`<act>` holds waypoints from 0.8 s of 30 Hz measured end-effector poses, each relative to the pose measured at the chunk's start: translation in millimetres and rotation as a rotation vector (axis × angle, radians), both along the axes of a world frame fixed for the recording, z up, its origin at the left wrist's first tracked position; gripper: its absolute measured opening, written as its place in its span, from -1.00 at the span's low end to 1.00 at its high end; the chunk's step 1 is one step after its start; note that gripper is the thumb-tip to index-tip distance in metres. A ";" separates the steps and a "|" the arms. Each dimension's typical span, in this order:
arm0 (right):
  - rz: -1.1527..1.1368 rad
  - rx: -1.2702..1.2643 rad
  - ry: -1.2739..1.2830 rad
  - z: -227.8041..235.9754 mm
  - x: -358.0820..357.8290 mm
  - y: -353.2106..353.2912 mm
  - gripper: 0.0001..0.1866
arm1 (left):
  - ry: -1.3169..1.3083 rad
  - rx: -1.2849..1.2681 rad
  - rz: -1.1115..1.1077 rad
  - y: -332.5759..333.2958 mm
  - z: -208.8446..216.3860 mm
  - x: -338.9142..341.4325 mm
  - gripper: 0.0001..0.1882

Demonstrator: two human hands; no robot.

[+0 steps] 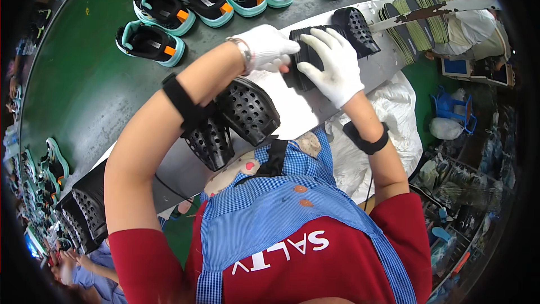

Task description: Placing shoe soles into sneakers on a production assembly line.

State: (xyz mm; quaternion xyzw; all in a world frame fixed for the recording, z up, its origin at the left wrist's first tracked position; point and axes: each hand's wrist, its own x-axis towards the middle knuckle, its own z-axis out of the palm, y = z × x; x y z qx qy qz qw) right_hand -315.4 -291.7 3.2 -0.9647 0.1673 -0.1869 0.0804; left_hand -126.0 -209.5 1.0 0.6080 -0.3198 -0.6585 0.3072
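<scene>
My left hand [263, 48], in a white glove with some fingertips bare, is closed with its fingers bunched at the left side of a stack of nested black plastic pieces [302, 79]. What it pinches, if anything, is hidden. Over the right part of that stack my right hand [336, 70], also gloved, rests with fingers spread and thumb apart. Just beyond it lies a perforated black plastic shoe insert [358, 29]. Under my left forearm are more perforated inserts [248, 110], their rounded ends toward me.
Several black and teal sneakers with orange heel tabs [163, 14] line the far side of the grey table [84, 112]. Stacked insoles [413, 25] lie at the right, by a worn metal bar [416, 17]. White sacking [396, 110] hangs beside my right arm. Other people work nearby.
</scene>
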 end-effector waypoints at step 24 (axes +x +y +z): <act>-0.201 -0.030 -0.113 -19.3 5.2 11.2 -0.54 | 0.044 -0.058 0.156 14.5 -8.2 11.3 -0.77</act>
